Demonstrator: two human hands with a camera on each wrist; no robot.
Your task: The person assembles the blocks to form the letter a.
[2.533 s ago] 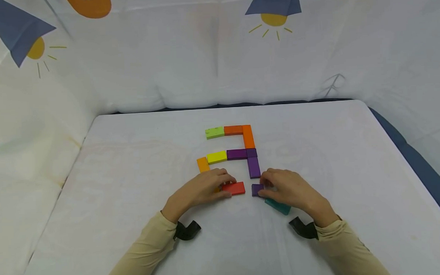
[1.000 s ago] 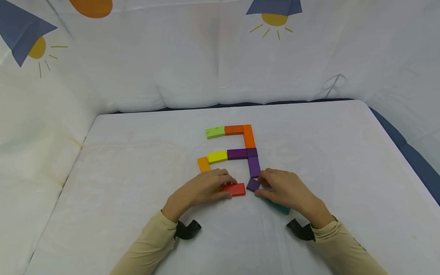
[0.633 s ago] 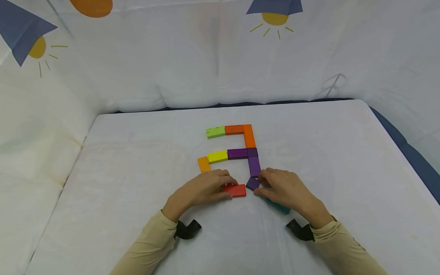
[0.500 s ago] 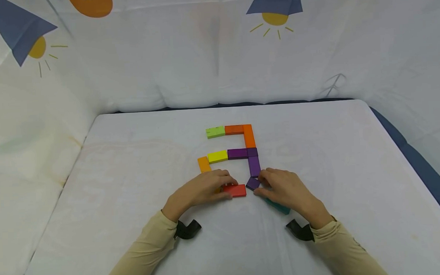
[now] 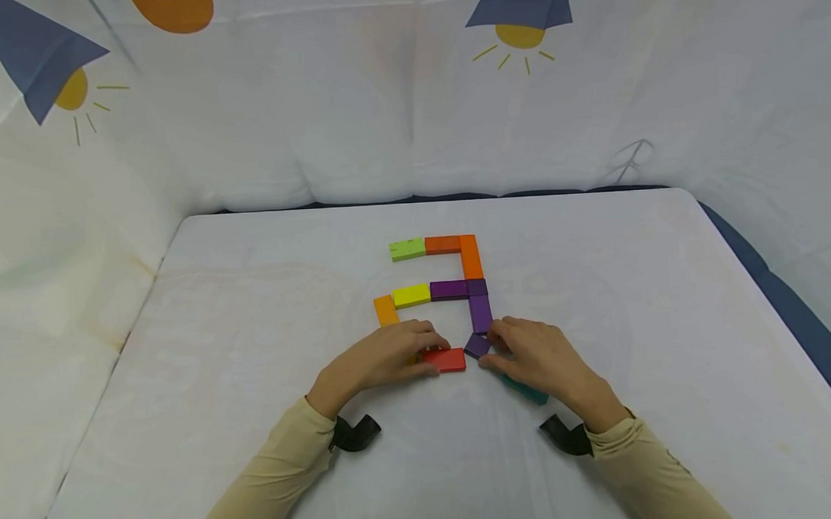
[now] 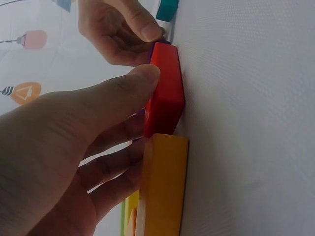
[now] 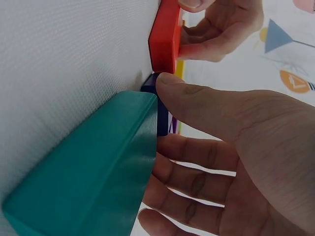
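My left hand (image 5: 387, 354) pinches a red block (image 5: 449, 360) between thumb and fingers, its long side lying across the table. An amber block (image 6: 165, 184) meets the red block's near end in the left wrist view, mostly hidden under the hand from above. My right hand (image 5: 542, 353) pinches a small dark purple block (image 5: 476, 346), turned at a slant. That block sits at the red block's right end, just below a longer purple block (image 5: 481, 314). Beneath the right hand lies a teal block (image 7: 93, 167), partly covered in the head view.
Further back, light green (image 5: 407, 250), orange (image 5: 470, 257), purple (image 5: 448, 290) and yellow (image 5: 411, 295) blocks form a line with bends. An orange-yellow block (image 5: 385, 311) lies beyond the left hand. The white-covered table (image 5: 252, 296) ends at a hanging white cloth (image 5: 342, 124).
My right hand has shifted slightly left, turning the small purple block to a slant and bringing it up to the longer purple block. The red block has slid slightly toward me.
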